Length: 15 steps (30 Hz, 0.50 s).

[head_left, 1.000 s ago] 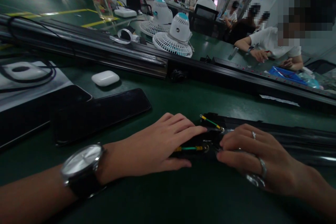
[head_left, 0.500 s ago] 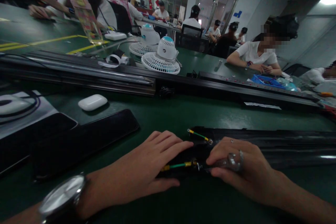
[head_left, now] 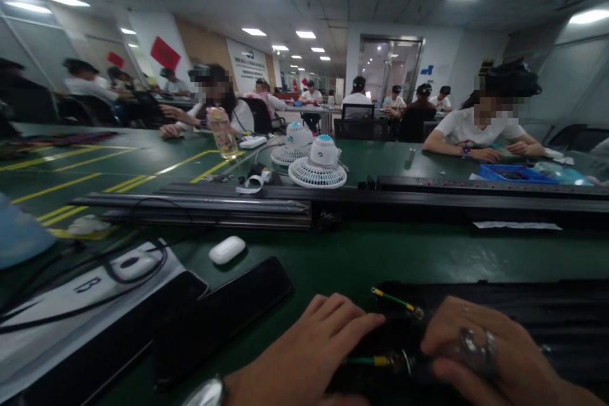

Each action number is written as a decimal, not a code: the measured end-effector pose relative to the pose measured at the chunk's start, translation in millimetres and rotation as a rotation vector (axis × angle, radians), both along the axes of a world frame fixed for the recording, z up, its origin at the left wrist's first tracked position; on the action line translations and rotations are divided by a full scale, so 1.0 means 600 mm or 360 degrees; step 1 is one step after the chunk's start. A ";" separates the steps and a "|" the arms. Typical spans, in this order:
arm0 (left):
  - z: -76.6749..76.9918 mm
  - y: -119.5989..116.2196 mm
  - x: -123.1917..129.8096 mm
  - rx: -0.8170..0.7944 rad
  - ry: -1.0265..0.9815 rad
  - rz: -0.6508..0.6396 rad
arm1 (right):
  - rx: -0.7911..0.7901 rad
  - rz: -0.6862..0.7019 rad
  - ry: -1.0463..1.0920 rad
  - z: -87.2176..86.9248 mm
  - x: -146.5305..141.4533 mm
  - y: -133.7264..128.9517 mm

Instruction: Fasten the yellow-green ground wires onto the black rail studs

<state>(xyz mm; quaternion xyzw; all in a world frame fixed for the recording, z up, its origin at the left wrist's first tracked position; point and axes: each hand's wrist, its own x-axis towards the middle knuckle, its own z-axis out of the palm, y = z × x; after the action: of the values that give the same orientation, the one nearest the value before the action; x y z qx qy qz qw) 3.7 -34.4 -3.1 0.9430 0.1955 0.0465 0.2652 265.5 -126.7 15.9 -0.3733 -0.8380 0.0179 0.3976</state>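
Note:
My left hand (head_left: 304,352) rests with its fingers stretched out over a dark part at the lower middle. A green wire with a yellow end sleeve (head_left: 378,361) comes out from under it. My right hand (head_left: 504,349) is closed around what looks like a screwdriver (head_left: 457,350); its handle is mostly covered, and its dark shaft points left at the metal terminal on that wire. Just above, a second short green-and-yellow wire (head_left: 397,300) with ring ends lies over a long black profile (head_left: 566,311). The underside of the work is dark and hidden.
A black phone-like slab (head_left: 223,323) and a white earbud case (head_left: 227,250) lie to the left. Long black profiles (head_left: 428,202) cross the table, with white fans (head_left: 318,168) behind. A co-worker (head_left: 495,124) sits across beside a blue tray (head_left: 518,174).
The head view has levelled and tilted up, so the hands appear lower and further right. Both hands keep nearly the same pose around the lower wire.

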 end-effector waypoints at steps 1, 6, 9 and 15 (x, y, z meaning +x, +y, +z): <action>0.001 -0.001 0.000 -0.0005 0.0005 0.0006 | -0.0005 0.0010 0.0011 -0.005 0.000 0.002; 0.001 -0.005 -0.002 0.0006 0.0026 0.0037 | -0.0086 0.0008 -0.0155 -0.036 0.001 0.009; -0.002 -0.003 -0.003 0.0030 0.0019 0.0024 | 0.0046 -0.0002 -0.0261 -0.037 -0.002 0.009; -0.002 -0.001 0.002 0.0044 -0.0074 -0.0045 | -0.0122 0.0056 -0.0278 -0.003 0.005 -0.007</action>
<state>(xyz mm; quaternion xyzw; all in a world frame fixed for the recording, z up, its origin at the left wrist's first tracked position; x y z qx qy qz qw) 5.1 -35.2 -4.2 0.9479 0.1753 0.0675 0.2571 268.4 -131.0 14.2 -0.3736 -0.8746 0.0242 0.3080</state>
